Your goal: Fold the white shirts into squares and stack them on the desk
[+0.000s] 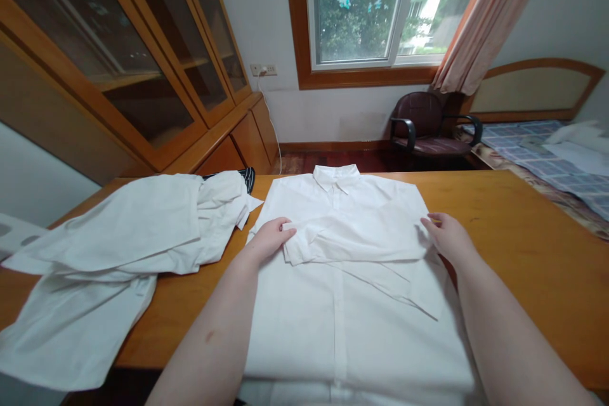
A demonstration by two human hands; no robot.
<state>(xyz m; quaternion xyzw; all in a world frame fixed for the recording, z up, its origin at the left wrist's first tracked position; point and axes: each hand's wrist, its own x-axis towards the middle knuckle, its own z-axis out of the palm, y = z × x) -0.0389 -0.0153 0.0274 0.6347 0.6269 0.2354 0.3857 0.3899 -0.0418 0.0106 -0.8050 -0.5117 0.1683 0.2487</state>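
Observation:
A white collared shirt (342,317) lies flat on the wooden table (518,247), collar away from me, with both sleeves folded across its chest. My left hand (270,238) rests on the cuff end of a folded sleeve at the shirt's left side, fingers curled over the fabric. At the shirt's right edge, where the sleeve fold turns, my right hand (448,236) lies with its fingers together, pressing on the cloth.
A heap of other white garments (118,247) covers the table's left part, with a dark striped piece (247,176) under it. Beyond the table stand a wooden glass-door cabinet (143,63), a dark armchair (428,130) under the window and a bed (547,152).

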